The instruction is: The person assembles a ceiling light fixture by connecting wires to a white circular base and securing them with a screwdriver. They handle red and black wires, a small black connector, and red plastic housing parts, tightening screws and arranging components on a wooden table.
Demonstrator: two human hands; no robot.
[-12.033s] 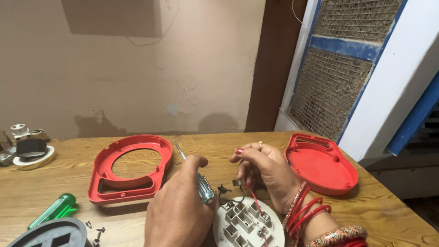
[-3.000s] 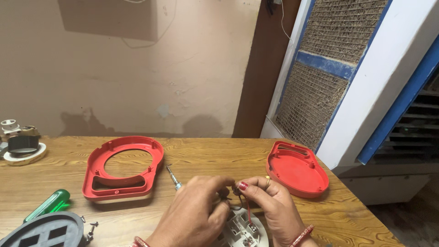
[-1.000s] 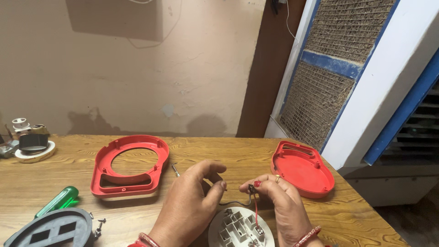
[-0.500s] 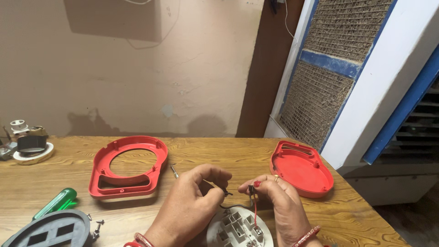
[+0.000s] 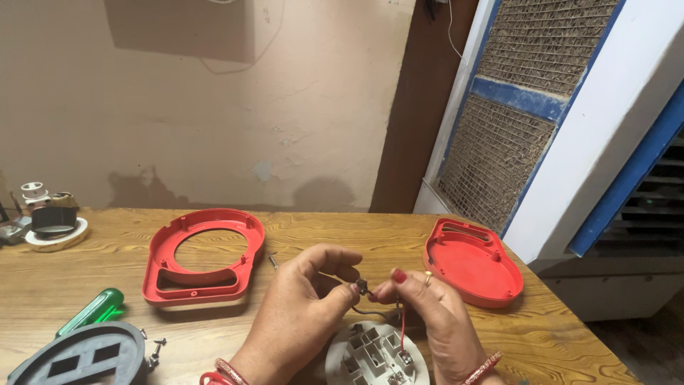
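- A small dark connector [image 5: 362, 286] was pinched between the left hand [image 5: 303, 314] and the right hand [image 5: 427, 314].
- Its wires [image 5: 401, 324] were trailed beneath both hands to the grey round base [image 5: 375, 354] on the tabletop [image 5: 320, 228].

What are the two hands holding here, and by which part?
Both hands, left hand and right hand, pinch a small dark metal terminal at the end of thin dark wire, fingertips meeting on it above the round grey plastic base.
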